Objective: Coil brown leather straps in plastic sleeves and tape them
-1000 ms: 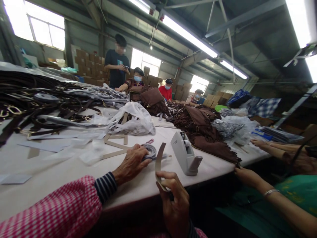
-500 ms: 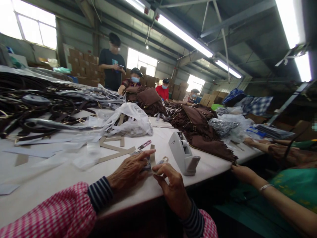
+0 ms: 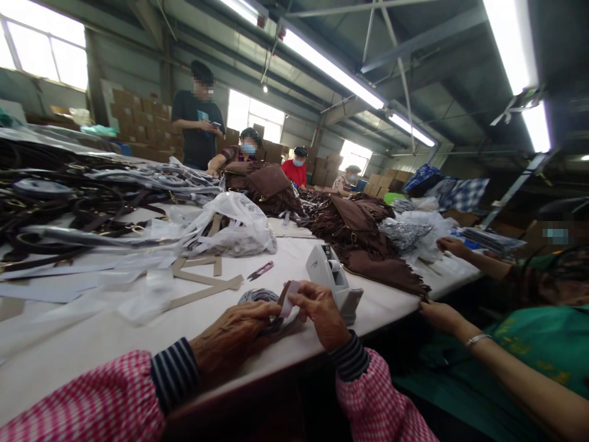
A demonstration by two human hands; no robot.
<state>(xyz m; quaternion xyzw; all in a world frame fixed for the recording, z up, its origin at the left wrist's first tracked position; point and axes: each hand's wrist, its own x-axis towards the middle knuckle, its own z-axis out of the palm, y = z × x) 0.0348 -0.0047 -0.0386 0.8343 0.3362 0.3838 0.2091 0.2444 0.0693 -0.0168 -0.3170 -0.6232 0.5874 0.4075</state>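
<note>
Right hand (image 3: 319, 310) pinches a short brown-and-whitish strip (image 3: 289, 299) just below centre!

Nearest us, pink-and-white checked sleeves (image 3: 92, 405) with striped navy cuffs run in from the bottom edge, which cuts them off. The right thumb and fingers close firmly on the strip's right side. Across from them the left hand (image 3: 237, 331) lies low, palm down, fingers nearly together, tips right at the strip's lower left edge; whether they grip it, I cannot tell. The strip's lower end disappears among the fingertips, and its material is hard to make out.

Tucked behind and beneath those fingers, a round coil of grey cord-like material (image 3: 258, 296), partly covered. Just behind the right hand stands a pale grey tape dispenser (image 3: 318, 267), its lower part masked by that hand. Left of it lie small snips with pinkish handles (image 3: 262, 270), then flat beige strips (image 3: 205, 291) left of centre.

Over at the right, a co-worker's braceleted arm (image 3: 478, 341) reaches the tip of the brown fringed bags (image 3: 384, 267). Farther back, a crumpled translucent plastic bag (image 3: 239, 215) blurs its contents, dark straps (image 3: 27, 212) tangle off the left edge, and brown cardboard boxes (image 3: 138, 123) stack up at upper left.
</note>
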